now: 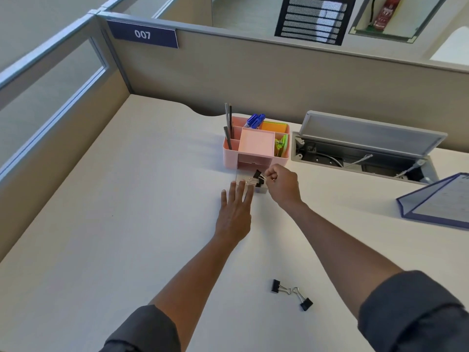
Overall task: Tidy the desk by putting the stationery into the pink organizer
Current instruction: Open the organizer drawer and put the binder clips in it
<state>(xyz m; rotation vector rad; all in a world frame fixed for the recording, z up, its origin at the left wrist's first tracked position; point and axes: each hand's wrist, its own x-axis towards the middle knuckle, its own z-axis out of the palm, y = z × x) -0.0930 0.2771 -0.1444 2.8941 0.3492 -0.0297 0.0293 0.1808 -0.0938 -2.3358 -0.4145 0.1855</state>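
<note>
The pale desk [114, 224] sits inside grey cubicle partitions [253, 72], one carrying a "007" plate [143, 34]. An open cable hatch [365, 153] lies along the far edge, and a blue-edged folder [439, 201] is cut off at the right edge. The pink organizer [256, 143] stands near the far edge, long axis left to right, pens [255, 120] upright in it; its clear drawer [251, 184] juts toward the person, hard to make out. The left hand [234, 214] lies flat, fingers spread, holding nothing. The right hand [283, 185] pinches a binder clip [258, 175] over the drawer. Two binder clips [291, 293] lie near the front edge, handles meeting.
</note>
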